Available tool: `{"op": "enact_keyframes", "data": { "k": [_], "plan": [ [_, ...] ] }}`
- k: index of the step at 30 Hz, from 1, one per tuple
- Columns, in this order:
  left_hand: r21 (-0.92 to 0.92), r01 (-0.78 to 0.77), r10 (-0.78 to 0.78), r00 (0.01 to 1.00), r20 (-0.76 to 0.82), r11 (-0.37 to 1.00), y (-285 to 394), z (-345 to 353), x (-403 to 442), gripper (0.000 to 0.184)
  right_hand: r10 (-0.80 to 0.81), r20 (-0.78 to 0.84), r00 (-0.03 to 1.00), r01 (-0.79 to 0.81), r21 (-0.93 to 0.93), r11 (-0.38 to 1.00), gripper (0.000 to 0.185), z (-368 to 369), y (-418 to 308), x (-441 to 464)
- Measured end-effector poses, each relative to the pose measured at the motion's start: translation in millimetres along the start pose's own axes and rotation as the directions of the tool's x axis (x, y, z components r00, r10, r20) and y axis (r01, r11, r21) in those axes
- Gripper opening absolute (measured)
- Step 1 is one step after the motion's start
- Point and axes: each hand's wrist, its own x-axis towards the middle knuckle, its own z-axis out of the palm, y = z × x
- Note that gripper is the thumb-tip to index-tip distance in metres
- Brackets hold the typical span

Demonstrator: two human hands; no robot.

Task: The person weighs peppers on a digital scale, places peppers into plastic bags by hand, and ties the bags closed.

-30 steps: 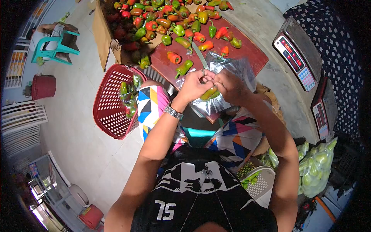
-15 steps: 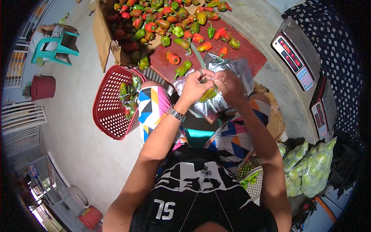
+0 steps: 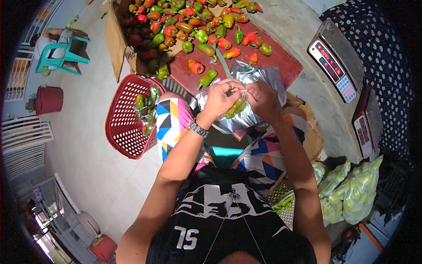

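Observation:
My left hand [image 3: 222, 99] and my right hand [image 3: 263, 100] meet over the front of the red board [image 3: 283, 66]. Both pinch the gathered top of a small clear plastic bag of peppers [image 3: 236, 108], which hangs below the fingers. Green and yellowish peppers show through its film; the pinched end itself is mostly hidden. Under the hands lies a pile of clear plastic bags [image 3: 252, 118]. Just beyond them rests a knife [image 3: 223, 61], its blade pointing toward me. Close by on the board are a green pepper [image 3: 206, 79] and a red pepper [image 3: 195, 67].
A cardboard box [image 3: 115, 48] spills many red and green peppers onto the board. On the left stands a red perforated basket [image 3: 118, 116] with bagged peppers. Digital scales [image 3: 336, 66] are at right, above bags of green produce [image 3: 360, 193]. A person sits by a green chair [image 3: 57, 55].
Both hands stay together at the bag's top, and the right fingers have shifted slightly at the pinched end. The plastic pile beneath has moved a little. Little else differs.

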Motion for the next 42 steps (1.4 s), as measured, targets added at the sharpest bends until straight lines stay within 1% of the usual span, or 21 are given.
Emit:
{"op": "enact_keyframes", "data": {
  "k": [1,4,7,8,10,13,16,19,21,22,24,25,27,28,29,31,33,34,37,40,42],
  "plan": [
    [0.020,-0.022,0.022,1.000,0.010,1.000,1,0,1,0.012,-0.085,0.005,0.996,0.085,-0.075,0.994,0.011,-3,1,3],
    [-0.012,0.021,-0.021,1.000,0.005,1.000,7,1,0,0.011,-0.078,0.005,0.997,0.079,-0.033,0.996,0.009,-7,1,7],
    [-0.023,0.026,-0.026,1.000,-0.015,0.999,8,0,-2,0.010,0.249,0.093,0.964,-0.261,0.154,0.953,0.015,-9,-6,7],
    [-0.013,0.013,-0.013,1.000,-0.006,1.000,5,0,-3,0.011,0.312,0.143,0.939,-0.342,0.308,0.888,0.014,-7,-2,7],
    [-0.076,0.062,-0.062,0.998,-0.001,0.995,7,1,-6,0.012,0.414,0.265,0.871,-0.488,0.566,0.665,0.013,-1,11,0],
    [-0.121,0.049,-0.051,0.999,-0.009,0.991,5,6,-5,0.014,0.482,0.311,0.819,-0.483,0.827,0.287,0.013,6,22,-5],
    [-0.115,0.042,-0.045,0.999,-0.022,0.992,3,7,-3,0.013,0.477,0.353,0.805,-0.489,0.850,0.197,0.015,7,23,-4],
    [-0.093,0.038,-0.040,0.999,-0.011,0.995,3,7,-1,0.013,0.465,0.264,0.845,-0.518,0.621,0.589,0.015,-3,8,2],
    [-0.091,-0.011,0.010,1.000,-0.020,0.996,3,8,1,0.013,0.269,0.074,0.960,-0.279,0.307,0.910,0.016,-6,9,1],
    [-0.081,-0.008,0.007,1.000,-0.012,0.997,2,9,1,0.014,0.137,0.016,0.990,-0.138,0.107,0.985,0.017,-8,10,1],
    [-0.061,-0.001,0.002,1.000,0.007,0.998,2,9,1,0.015,0.031,0.005,1.000,-0.031,0.036,0.999,0.019,-9,9,2],
    [-0.143,0.073,-0.072,0.997,0.008,0.987,2,11,1,0.015,-0.021,0.000,1.000,0.021,-0.002,1.000,0.020,-11,9,2],
    [-0.301,0.217,-0.219,0.975,0.027,0.929,5,14,1,0.014,0.088,-0.024,0.996,-0.086,0.095,0.992,0.018,-11,-1,2],
    [-0.320,0.173,-0.176,0.984,0.018,0.932,5,14,2,0.015,0.142,-0.030,0.989,-0.137,0.145,0.980,0.017,-10,-5,2],
    [-0.338,0.129,-0.134,0.991,0.008,0.932,5,13,4,0.016,0.244,0.031,0.969,-0.240,0.333,0.912,0.016,-9,-2,1],
    [-0.327,0.082,-0.089,0.996,-0.006,0.941,10,10,7,0.017,0.394,0.198,0.898,-0.423,0.636,0.645,0.013,-9,4,2],
    [-0.270,0.080,-0.088,0.996,-0.016,0.959,16,7,8,0.016,0.389,0.131,0.912,-0.359,0.715,0.601,0.011,-5,0,0],
    [-0.310,0.076,-0.086,0.996,-0.018,0.948,17,7,8,0.016,0.385,0.095,0.918,-0.321,0.749,0.579,0.011,-4,-3,1],
    [-0.373,0.116,-0.126,0.992,-0.002,0.921,16,9,-2,0.014,0.366,0.046,0.930,-0.321,0.587,0.743,0.012,2,-4,-7],
    [-0.354,0.230,-0.228,0.972,0.048,0.907,3,16,-9,0.014,0.390,0.034,0.920,-0.383,0.286,0.878,0.016,1,-14,-20],
    [-0.323,0.235,-0.221,0.972,0.081,0.917,2,17,-9,0.013,0.276,-0.032,0.960,-0.274,0.069,0.959,0.018,-6,-21,-22]
  ]
}}
